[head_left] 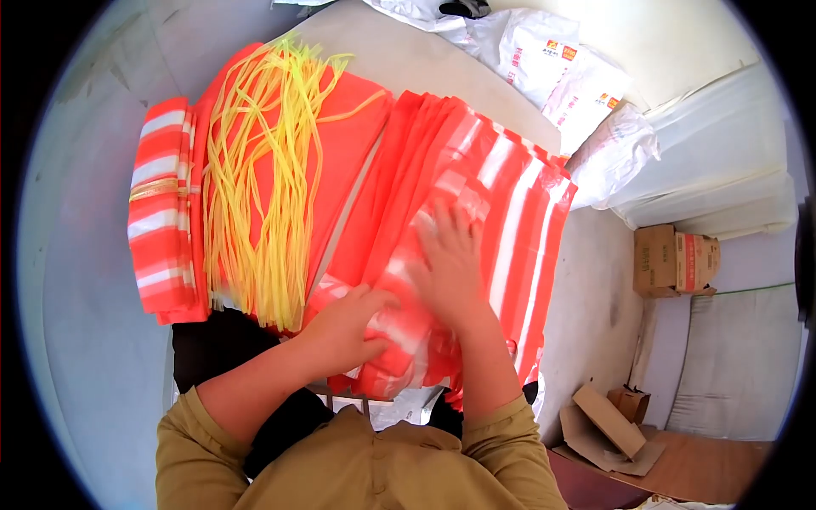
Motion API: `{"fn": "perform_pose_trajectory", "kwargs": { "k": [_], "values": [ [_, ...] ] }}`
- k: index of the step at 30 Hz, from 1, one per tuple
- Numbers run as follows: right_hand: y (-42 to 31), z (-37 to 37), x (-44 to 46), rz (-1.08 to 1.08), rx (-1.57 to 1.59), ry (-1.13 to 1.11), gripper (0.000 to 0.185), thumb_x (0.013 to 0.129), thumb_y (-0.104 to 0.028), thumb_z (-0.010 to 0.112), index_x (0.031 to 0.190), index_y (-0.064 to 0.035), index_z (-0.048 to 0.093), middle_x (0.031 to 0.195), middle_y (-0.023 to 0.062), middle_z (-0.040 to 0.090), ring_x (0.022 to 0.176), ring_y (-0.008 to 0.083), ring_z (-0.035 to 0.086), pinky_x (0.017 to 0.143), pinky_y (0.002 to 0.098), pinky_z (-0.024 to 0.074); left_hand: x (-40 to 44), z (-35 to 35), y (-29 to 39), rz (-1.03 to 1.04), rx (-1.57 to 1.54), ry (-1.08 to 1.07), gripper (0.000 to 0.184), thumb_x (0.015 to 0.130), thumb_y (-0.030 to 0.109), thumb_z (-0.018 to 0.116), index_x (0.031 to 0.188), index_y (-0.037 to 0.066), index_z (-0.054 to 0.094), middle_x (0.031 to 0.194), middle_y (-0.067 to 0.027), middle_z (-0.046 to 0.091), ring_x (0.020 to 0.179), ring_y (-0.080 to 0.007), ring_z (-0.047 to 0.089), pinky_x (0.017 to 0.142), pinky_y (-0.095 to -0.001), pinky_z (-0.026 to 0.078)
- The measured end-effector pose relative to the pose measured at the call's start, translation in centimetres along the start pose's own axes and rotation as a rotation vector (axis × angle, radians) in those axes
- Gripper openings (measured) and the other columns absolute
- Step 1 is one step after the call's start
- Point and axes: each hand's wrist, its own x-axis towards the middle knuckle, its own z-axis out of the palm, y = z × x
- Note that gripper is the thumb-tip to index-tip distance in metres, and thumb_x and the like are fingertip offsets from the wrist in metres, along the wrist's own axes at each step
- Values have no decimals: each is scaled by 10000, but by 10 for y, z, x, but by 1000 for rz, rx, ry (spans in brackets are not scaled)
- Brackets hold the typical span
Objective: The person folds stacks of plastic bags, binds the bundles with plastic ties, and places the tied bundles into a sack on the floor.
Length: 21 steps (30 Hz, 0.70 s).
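Note:
Red-and-white striped plastic sheets [510,221] lie stacked in front of me. Both hands are on the pile. My right hand [449,268] rests on it with fingers spread, slightly blurred. Near the pile's lower left part, my left hand [348,330] has curved fingers with a gap between thumb and fingers; nothing shows between them. Left of the pile, a bunch of thin yellow strips [268,187] lies over plain red sheets [353,127]. A folded striped bundle [159,208], bound with a yellowish band, is at the far left.
White printed sacks [531,55] stand beyond the work surface. A cardboard box [659,259] sits at the right by pale sheeting [714,170]. Lower right, an opened carton [608,429] lies on a brown board [722,467].

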Motion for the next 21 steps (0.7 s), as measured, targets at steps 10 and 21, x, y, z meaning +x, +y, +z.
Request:
{"fn": "perform_pose_trajectory", "kwargs": {
  "k": [10,21],
  "values": [
    [-10,-8,-47,587,939,234,801,973,-84,642,1660,-55,233,1655,236,320,1447,332,463,1103,408,497,-3,-8,6,14,-219,-25,519,811,102,796,1296,67,615,1286,-155,611,1256,-327,584,1067,-406,471],
    [-13,3,-36,586,916,341,970,838,-48,782,1649,-61,250,1521,224,482,1286,311,604,1015,394,570,-9,11,12,165,9,-66,584,860,188,786,1398,101,576,1219,-162,620,1150,-336,623,959,-425,517]
  ]
}}
